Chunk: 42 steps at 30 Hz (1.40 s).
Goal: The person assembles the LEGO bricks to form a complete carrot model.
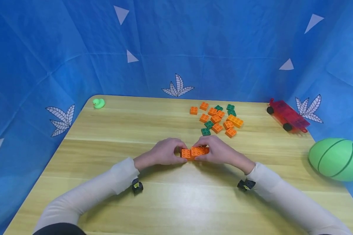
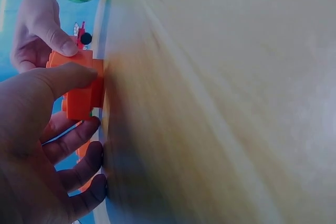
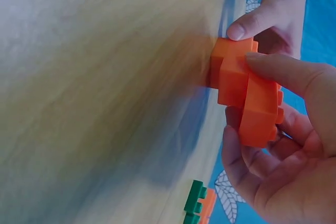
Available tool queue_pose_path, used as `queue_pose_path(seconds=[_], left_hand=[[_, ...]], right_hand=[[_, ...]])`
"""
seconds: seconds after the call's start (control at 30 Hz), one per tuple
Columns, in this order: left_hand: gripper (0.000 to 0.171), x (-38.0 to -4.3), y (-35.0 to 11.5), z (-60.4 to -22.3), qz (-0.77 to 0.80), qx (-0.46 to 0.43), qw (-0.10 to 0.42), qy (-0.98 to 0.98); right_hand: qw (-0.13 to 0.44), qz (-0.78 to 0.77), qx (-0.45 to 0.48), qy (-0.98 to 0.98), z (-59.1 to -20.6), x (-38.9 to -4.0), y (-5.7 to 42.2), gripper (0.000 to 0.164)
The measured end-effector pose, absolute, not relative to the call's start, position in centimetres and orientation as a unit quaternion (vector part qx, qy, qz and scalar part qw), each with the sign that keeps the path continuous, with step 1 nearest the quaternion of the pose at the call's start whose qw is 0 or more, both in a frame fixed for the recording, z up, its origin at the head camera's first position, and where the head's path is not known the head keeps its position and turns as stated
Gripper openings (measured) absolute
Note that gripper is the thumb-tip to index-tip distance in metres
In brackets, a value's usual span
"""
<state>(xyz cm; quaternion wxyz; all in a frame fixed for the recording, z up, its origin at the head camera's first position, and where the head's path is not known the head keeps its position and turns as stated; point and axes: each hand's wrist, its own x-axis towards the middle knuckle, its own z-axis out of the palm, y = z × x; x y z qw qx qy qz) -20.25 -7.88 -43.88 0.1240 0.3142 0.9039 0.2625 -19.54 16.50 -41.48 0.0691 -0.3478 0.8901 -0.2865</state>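
Observation:
Orange toy building blocks [image 1: 186, 153], joined in a stepped stack, sit low over the table's middle between both hands. My left hand [image 1: 167, 151] pinches the left end, its thumb across the near side. On the right, my right hand [image 1: 217, 150] grips an upper orange block [image 3: 259, 114] between thumb and fingers. That upper block overhangs the block [image 3: 232, 80] under it in the right wrist view. In the left wrist view, the left thumb presses the orange side [image 2: 79, 98], while the other fingers curl loosely below. The far faces of the stack are hidden by the fingers.
Beyond the hands lies a loose group of several orange blocks [image 1: 204, 118] and green blocks [image 1: 206, 132]. A green toy duck [image 1: 99, 103] stands at the back left. At right are a red toy car [image 1: 289, 116] and a green ball [image 1: 336, 159]. Blue cloth [image 1: 176, 39] hangs behind the table.

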Motion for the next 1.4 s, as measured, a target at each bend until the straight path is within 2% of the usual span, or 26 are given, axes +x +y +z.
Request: queue_pose_path(seconds=[0.3,0.4,0.5,0.67,0.8,0.93,1.4], left_hand=[[0.033,-20.3,-8.0,-44.2,0.254,0.322,0.117,0.904],[0.034,-20.3,-7.8,-44.2,0.257,0.325,0.109,0.903],[0.036,-20.5,-7.7,-44.2,0.255,0.325,0.104,0.905],[0.042,-20.4,-7.7,-44.2,0.252,0.313,0.116,0.908],[0.043,-20.2,-7.8,-44.2,0.249,0.31,0.124,0.909],[0.044,-20.2,-7.8,-44.3,0.243,0.314,0.12,0.91],[0.044,-20.3,-8.0,-44.4,0.23,0.321,0.124,0.91]], right_hand=[[0.069,-0.28,-0.343,0.894,-41.8,-19.1,16.4,0.029],[0.064,-0.248,-0.333,0.907,-41.0,-18.8,17.0,0.041],[0.053,-0.231,-0.293,0.926,-39.2,-19.8,18.8,0.049],[0.025,-0.193,-0.168,0.966,-37.4,-24.0,24.1,0.045],[0.081,-0.153,-0.09,0.981,-38.0,-26.6,27.6,0.055],[0.125,-0.148,-0.062,0.979,-39.4,-28.0,29.2,0.061],[0.085,-0.17,-0.061,0.98,-42.0,-29.0,30.1,0.057]])
